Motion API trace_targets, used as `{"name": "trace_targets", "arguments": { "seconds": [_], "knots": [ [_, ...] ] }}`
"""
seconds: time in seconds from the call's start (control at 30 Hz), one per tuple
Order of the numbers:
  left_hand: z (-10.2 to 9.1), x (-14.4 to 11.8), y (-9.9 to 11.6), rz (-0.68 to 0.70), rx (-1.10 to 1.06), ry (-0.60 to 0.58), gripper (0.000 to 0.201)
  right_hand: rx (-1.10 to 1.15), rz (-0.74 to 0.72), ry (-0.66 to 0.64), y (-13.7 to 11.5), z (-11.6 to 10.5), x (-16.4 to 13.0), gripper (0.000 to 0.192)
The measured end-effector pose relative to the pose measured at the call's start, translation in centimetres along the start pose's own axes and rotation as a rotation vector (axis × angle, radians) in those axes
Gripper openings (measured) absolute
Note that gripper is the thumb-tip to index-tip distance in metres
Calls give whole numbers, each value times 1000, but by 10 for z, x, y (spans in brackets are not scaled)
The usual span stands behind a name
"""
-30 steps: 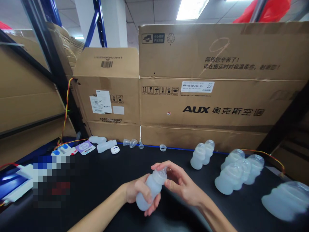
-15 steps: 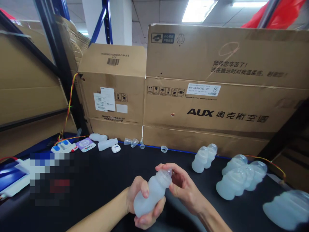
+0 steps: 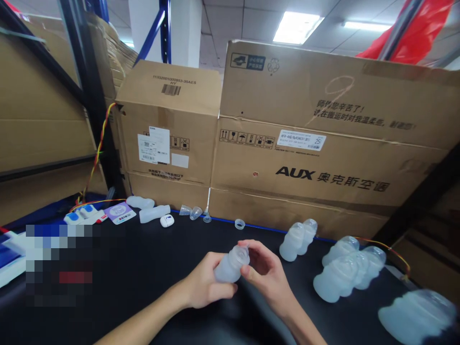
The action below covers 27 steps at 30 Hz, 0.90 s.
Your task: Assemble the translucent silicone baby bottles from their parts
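Bottle (image 3: 225,271), one: frosted, near middle, held over the black table (image 3: 154,268), tilted with its cap (image 3: 240,256) toward the far right.

Left hand (image 3: 205,281), one: closed round the bottle's body from the left.

Right hand (image 3: 268,270), one: half curled, thumb and fingertips on the cap from two sides; pressure cannot be told.

Handling, as judged: the wall looks soft, so a snug wrap without squeezing seems best. Cap pinch even, thumb opposite fingers, force along the bottle's axis, lest the cap sit crooked.

Ring (image 3: 239,224), one: far middle, apart from both hands.

Pair of bottles (image 3: 293,243) and bottle cluster (image 3: 333,280): right, well apart from the right hand.
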<state>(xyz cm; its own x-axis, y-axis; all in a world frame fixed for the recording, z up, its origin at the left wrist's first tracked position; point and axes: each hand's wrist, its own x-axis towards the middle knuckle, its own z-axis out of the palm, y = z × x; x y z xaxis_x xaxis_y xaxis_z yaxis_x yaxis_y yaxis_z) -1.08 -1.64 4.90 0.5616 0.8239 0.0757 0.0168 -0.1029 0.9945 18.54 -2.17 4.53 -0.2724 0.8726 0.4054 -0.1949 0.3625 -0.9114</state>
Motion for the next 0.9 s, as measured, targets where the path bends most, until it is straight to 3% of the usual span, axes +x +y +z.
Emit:
{"name": "trace_targets", "arguments": {
  "seconds": [0.13, 0.4, 0.77, 0.9],
  "knots": [
    [3, -1, -8, 20, 32, 13, 17, 85, 50, -65, -6, -3, -2, 57],
    [5, -2, -11, -1, 71, 48, 23, 67, 85, -182, -21, -5, -3, 53],
    [6, 3, -10, 54, 182, 65, 13, -170, 69, -51, -6, -6, 0, 62],
    [7, 1, -8, 84, 296, 128, 9, -275, 71, -29, -5, -4, 2, 54]
  ]
}}
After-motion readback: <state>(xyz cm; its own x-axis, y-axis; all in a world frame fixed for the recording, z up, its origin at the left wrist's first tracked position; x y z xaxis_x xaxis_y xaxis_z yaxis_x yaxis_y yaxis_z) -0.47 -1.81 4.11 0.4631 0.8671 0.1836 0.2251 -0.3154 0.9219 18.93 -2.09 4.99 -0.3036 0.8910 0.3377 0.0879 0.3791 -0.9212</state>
